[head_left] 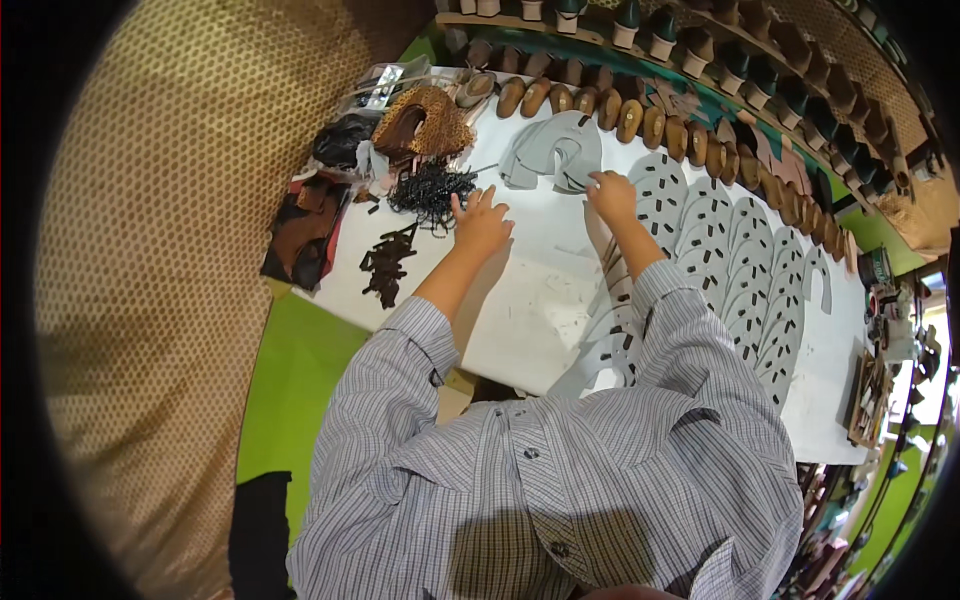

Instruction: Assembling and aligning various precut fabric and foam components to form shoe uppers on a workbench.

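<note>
My left hand (482, 222) is over the white table with its fingers spread, holding nothing that I can see. Its fingertips are beside a tangled heap of thin black strips (428, 192). Close to the heap lies a pile of short dark brown pieces (387, 264). My right hand (612, 198) has its fingers bent together at the edge of a small stack of grey U-shaped shoe upper pieces (538, 142), and seems to pinch the front one. More grey uppers (708, 235), each with small dark tabs on it, lie overlapped in several rows to the right.
Brown shoe lasts (630, 120) line the back edge of the white table (520, 300). Shelves above carry more lasts (663, 32). At the far left are leopard-patterned material (425, 120), a black plastic bag (342, 140) and brown and black scraps (308, 230). A patterned curtain (170, 250) hangs on the left.
</note>
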`<state>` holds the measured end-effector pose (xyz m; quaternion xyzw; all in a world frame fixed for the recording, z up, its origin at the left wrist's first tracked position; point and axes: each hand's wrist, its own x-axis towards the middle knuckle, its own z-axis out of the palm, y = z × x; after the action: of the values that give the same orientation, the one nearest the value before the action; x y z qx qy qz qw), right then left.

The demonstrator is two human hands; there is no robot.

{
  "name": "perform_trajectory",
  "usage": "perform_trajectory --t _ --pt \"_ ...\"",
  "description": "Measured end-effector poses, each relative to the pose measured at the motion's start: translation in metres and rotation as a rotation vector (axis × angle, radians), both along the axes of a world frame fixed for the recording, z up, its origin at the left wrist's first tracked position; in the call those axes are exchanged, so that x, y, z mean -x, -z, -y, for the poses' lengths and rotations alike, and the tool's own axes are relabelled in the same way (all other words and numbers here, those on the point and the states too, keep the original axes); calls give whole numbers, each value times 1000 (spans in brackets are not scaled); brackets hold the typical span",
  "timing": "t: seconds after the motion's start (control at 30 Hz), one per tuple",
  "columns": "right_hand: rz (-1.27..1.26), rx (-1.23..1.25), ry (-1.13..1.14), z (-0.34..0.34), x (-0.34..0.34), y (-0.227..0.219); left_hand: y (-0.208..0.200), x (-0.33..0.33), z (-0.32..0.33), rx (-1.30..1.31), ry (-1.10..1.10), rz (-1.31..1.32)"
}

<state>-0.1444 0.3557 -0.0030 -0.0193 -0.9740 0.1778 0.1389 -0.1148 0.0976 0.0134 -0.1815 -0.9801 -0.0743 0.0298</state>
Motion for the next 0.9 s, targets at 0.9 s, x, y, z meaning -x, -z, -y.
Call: perform_trajectory --t 0.9 --pt "164 290 101 -6 36 1 1 157 -29 -163 505 -316"
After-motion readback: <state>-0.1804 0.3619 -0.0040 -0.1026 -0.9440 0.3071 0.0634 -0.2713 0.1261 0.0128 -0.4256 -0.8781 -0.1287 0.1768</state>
